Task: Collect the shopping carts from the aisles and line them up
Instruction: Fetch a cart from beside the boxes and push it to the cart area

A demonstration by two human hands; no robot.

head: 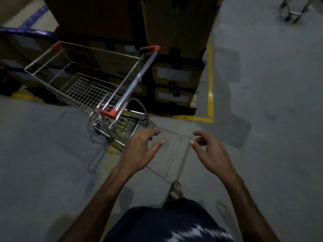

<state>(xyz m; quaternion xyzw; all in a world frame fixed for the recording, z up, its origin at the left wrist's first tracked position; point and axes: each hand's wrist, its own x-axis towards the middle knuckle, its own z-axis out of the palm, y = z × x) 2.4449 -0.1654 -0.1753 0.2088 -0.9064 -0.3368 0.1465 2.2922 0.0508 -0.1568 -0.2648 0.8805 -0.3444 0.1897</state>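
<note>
**Both hands reaching out empty, near the cart's handle**

Ahead and to the left on the grey floor (262, 84), a wire shopping cart (83, 84) is standing with its basket pointing away to the left and its handle bar (138, 77) running diagonally toward the viewer. The bar is carrying red end caps, one at the far end and one at the near end, and the cart's lower rack is showing beneath the near cap. The left hand (139, 151) is hovering just below that rack, fingers spread and loosely curved, gripping nothing. The right hand (209, 151) is hanging level with it, well to the right of the cart, fingers also relaxed and empty. Neither hand is touching the cart. Stacked cardboard boxes (174, 32) are sitting directly behind the cart, inside a yellow floor line (210, 84). A sandalled foot (176, 189) is showing between the forearms. At the top right corner, blurred metal framing (291, 11) is standing on the floor; what it belongs to cannot be told.
</note>
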